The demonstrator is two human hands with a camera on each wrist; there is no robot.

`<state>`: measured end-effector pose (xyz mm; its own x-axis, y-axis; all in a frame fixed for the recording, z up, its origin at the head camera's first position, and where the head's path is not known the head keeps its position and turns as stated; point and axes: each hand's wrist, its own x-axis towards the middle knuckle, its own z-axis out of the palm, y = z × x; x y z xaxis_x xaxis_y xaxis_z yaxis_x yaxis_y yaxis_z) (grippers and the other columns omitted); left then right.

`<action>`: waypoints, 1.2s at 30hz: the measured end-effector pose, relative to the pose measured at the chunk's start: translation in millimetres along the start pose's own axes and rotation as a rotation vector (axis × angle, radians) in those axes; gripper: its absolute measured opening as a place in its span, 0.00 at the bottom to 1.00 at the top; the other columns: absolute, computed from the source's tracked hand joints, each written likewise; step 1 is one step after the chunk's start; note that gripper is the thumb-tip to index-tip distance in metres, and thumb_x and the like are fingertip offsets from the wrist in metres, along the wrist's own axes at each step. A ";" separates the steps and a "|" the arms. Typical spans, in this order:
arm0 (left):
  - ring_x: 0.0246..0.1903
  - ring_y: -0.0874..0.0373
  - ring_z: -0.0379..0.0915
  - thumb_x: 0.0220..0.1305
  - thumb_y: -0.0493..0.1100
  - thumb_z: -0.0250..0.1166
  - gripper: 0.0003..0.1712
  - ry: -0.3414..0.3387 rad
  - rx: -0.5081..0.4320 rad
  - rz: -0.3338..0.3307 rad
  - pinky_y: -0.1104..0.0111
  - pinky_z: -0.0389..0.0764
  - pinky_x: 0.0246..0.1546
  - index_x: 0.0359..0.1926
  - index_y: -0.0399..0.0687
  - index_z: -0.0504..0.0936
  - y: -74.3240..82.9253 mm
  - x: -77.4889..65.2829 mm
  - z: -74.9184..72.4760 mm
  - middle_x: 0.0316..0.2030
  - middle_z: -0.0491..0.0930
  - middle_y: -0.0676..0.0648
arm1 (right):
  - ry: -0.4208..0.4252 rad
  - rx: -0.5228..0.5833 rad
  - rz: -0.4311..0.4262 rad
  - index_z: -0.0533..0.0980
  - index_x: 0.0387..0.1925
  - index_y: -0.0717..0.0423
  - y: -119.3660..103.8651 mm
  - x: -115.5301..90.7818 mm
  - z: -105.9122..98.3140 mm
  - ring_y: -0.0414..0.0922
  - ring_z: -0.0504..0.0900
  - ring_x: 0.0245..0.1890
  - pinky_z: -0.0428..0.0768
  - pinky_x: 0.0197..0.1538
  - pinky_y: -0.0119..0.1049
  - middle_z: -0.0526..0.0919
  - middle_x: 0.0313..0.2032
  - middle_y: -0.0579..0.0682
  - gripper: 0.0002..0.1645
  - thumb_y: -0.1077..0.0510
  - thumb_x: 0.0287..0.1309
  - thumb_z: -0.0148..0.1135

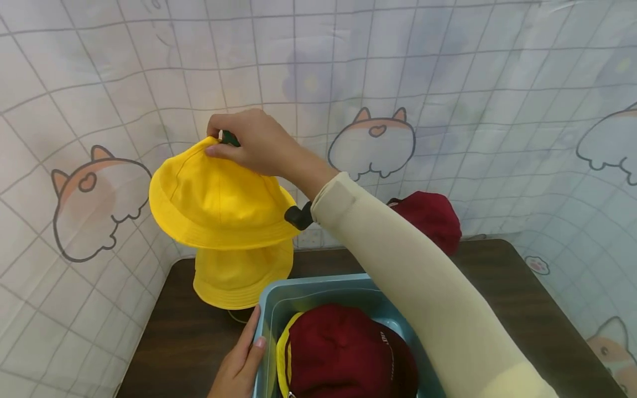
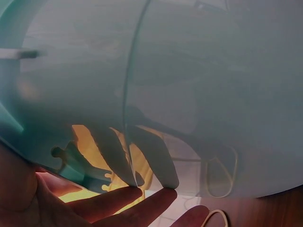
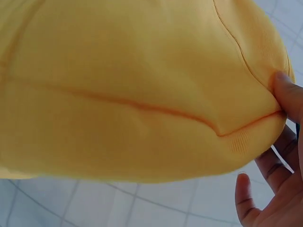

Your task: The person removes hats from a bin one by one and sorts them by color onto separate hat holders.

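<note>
My right hand [image 1: 254, 141] pinches the crown of a yellow bucket hat [image 1: 219, 204] between thumb and fingers. In the right wrist view, the thumb [image 3: 286, 90] presses the hat's cloth near a seam. Directly below it is a second yellow hat [image 1: 244, 276]; the lifted hat's brim hides its top. At the left wall of a light-blue plastic basin [image 1: 278, 293] is my left hand [image 1: 239, 362], its extended fingers [image 2: 142, 208] touching the shiny outside. Inside the basin lies a dark red cap [image 1: 338, 348], with a yellow edge of cloth at its left.
Another dark red cap [image 1: 433, 221] sits at the back right of the dark wooden table [image 1: 497, 287], partly behind my right sleeve. A cloth with a grid and cartoon animals [image 1: 370, 143] hangs around the table. A thin loop [image 1: 240, 316] shows under the second yellow hat.
</note>
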<state>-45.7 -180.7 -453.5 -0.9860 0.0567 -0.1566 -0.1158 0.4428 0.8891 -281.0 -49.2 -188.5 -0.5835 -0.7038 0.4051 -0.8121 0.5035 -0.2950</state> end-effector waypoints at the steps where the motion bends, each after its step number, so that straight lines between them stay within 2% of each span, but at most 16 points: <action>1: 0.68 0.53 0.65 0.80 0.58 0.50 0.32 0.002 -0.001 0.002 0.67 0.73 0.61 0.80 0.74 0.53 0.2 -0.1 0.0 0.77 0.60 0.50 | -0.007 -0.006 0.001 0.78 0.47 0.45 0.2 1.8 4.3 0.38 0.73 0.35 0.69 0.41 0.26 0.79 0.35 0.42 0.15 0.40 0.71 0.58; 13: 0.70 0.51 0.63 0.80 0.58 0.50 0.33 0.017 0.016 0.003 0.63 0.72 0.63 0.80 0.71 0.53 1.8 -2.2 2.3 0.77 0.60 0.48 | -0.061 -0.083 0.017 0.78 0.50 0.41 7.3 4.1 55.1 0.38 0.74 0.36 0.68 0.42 0.29 0.83 0.39 0.37 0.16 0.38 0.72 0.56; 19: 0.72 0.51 0.61 0.80 0.58 0.49 0.33 0.019 -0.008 0.013 0.68 0.71 0.63 0.80 0.72 0.53 3.1 -2.8 2.1 0.78 0.58 0.50 | -0.087 -0.066 0.034 0.78 0.49 0.40 10.9 -0.7 69.6 0.38 0.75 0.36 0.69 0.42 0.31 0.83 0.39 0.36 0.15 0.38 0.72 0.56; 25: 0.73 0.50 0.59 0.80 0.59 0.49 0.33 0.011 -0.003 0.006 0.63 0.69 0.66 0.80 0.72 0.52 3.3 -2.6 1.1 0.78 0.57 0.50 | -0.092 -0.063 0.043 0.78 0.49 0.39 17.0 -5.6 84.2 0.37 0.75 0.37 0.69 0.42 0.31 0.84 0.40 0.35 0.15 0.37 0.72 0.57; 32: 0.72 0.50 0.60 0.80 0.59 0.49 0.33 0.010 -0.011 0.006 0.66 0.70 0.64 0.80 0.72 0.52 2.2 -2.8 0.4 0.78 0.58 0.49 | -0.089 -0.068 0.030 0.79 0.48 0.39 20.2 -8.4 96.2 0.37 0.75 0.37 0.70 0.43 0.29 0.84 0.40 0.35 0.15 0.38 0.72 0.57; 36: 0.71 0.51 0.61 0.80 0.60 0.49 0.33 -0.003 -0.023 -0.008 0.61 0.71 0.65 0.80 0.73 0.52 2.8 -2.5 0.5 0.78 0.57 0.50 | -0.104 -0.052 0.033 0.79 0.48 0.39 20.4 -11.0 101.4 0.37 0.75 0.37 0.70 0.44 0.30 0.84 0.41 0.34 0.15 0.38 0.72 0.57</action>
<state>-43.6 -179.1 -450.9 -0.9847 0.0556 -0.1654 -0.1268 0.4226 0.8974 -290.8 -82.0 -286.7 -0.6088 -0.7330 0.3035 -0.7930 0.5506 -0.2608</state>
